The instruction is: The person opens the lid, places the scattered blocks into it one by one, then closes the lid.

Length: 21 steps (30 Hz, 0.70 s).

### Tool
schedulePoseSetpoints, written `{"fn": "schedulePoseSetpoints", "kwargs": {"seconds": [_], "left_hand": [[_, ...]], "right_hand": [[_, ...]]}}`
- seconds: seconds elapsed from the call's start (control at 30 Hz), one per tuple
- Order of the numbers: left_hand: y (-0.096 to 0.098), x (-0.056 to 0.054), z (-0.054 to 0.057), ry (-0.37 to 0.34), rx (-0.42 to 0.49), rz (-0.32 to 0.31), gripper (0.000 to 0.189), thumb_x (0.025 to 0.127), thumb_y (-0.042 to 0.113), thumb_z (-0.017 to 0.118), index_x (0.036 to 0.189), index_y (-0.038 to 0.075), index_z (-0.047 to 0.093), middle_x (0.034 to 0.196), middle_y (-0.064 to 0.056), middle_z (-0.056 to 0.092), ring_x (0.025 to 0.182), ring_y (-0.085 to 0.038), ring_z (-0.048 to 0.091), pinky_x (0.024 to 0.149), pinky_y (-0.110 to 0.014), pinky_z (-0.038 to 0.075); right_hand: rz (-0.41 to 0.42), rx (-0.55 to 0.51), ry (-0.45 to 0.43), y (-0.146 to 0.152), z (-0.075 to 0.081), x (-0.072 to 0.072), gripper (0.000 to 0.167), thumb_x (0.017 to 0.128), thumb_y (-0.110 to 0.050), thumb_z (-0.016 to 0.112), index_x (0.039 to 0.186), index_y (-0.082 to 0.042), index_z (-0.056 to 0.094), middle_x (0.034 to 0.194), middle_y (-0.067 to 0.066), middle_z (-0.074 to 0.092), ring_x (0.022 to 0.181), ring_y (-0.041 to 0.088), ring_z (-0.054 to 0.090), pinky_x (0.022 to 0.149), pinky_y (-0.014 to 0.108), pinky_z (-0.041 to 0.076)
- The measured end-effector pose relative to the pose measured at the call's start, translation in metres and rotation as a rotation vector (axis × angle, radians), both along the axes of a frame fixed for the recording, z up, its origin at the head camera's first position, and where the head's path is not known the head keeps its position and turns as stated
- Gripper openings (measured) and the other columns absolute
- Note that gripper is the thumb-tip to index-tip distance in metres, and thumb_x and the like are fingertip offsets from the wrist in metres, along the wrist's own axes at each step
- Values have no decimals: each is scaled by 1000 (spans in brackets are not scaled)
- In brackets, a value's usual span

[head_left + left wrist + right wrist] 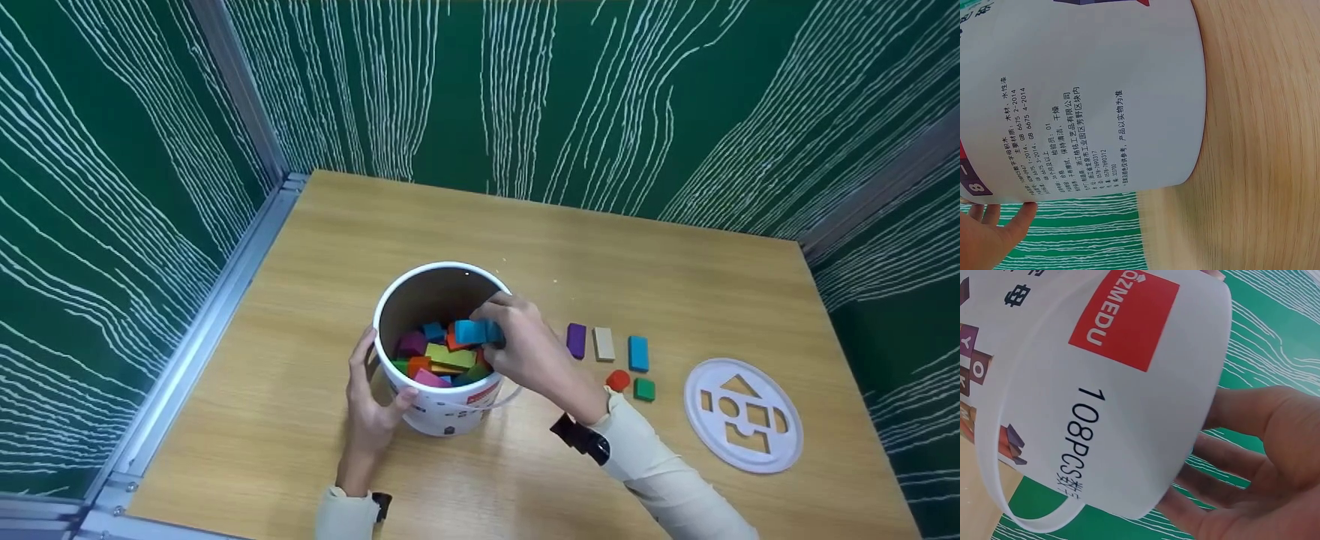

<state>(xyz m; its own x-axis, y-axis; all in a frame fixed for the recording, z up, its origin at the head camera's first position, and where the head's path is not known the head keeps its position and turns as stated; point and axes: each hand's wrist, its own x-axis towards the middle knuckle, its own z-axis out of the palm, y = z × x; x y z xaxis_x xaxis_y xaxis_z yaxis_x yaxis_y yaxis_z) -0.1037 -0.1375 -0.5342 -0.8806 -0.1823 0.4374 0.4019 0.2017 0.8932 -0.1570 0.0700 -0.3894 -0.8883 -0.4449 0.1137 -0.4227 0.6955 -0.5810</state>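
A white bucket (450, 415) filled with coloured blocks stands on the table, its rim facing up toward the head view. At its left side, my left hand (371, 409) holds it, thumb and fingers spread along the wall near the rim. My right hand (525, 345) reaches over the right rim and pinches a blue block (471, 331) above the others inside. In the right wrist view, the bucket's printed wall (1123, 422) covers the fingertips of my right hand (1258, 461). The left wrist view shows fingertips (1024, 212) against the bucket's printed wall.
Right of the bucket lie a purple block (576, 341), a cream block (604, 344), a blue block (638, 353), a red round block (618, 380) and a green block (644, 389). Farther right is a white lid (706, 431) with shaped cut-outs. Green walls enclose the wooden table (300, 300).
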Motion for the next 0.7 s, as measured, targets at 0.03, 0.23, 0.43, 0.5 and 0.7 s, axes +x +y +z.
{"fn": "schedulePoseSetpoints", "kwargs": {"seconds": [0.03,0.23,0.43,0.5,0.7], "left_hand": [[0,0,-1,3,3,-5,84,73,18,70,145,13,27,150,-7,31,135,-23,30,105,-56,31],[0,1,5,14,9,-7,84,73,14,70,145,9,27,150,-10,31,135,-26,31,105,-57,30],[0,1,2,4,-7,0,84,74,22,72,145,13,27,150,-6,31,135,-22,31,104,-57,31],[-1,-1,-4,-2,-14,6,86,74,23,72,146,15,26,150,-4,31,135,-21,31,104,-57,31],[0,0,-3,-19,-21,14,85,75,24,71,146,17,26,151,-1,30,135,-20,30,105,-55,31]], "right_hand": [[7,3,-2,-1,-1,-1,37,70,2,79,105,-7,71,116,10,60,106,27,54,76,40,56],[46,36,-23,-4,-5,-4,35,69,3,79,102,-7,71,112,9,61,102,26,56,75,39,56],[62,71,-36,-9,-7,-4,36,69,3,79,103,-8,72,112,9,60,101,26,55,76,40,56],[67,85,-34,-10,-8,-4,34,70,3,78,102,-7,72,110,9,60,99,25,56,77,40,55],[91,104,-36,-13,-14,-6,27,74,4,74,98,-7,73,108,11,61,95,24,57,76,39,55]]}}
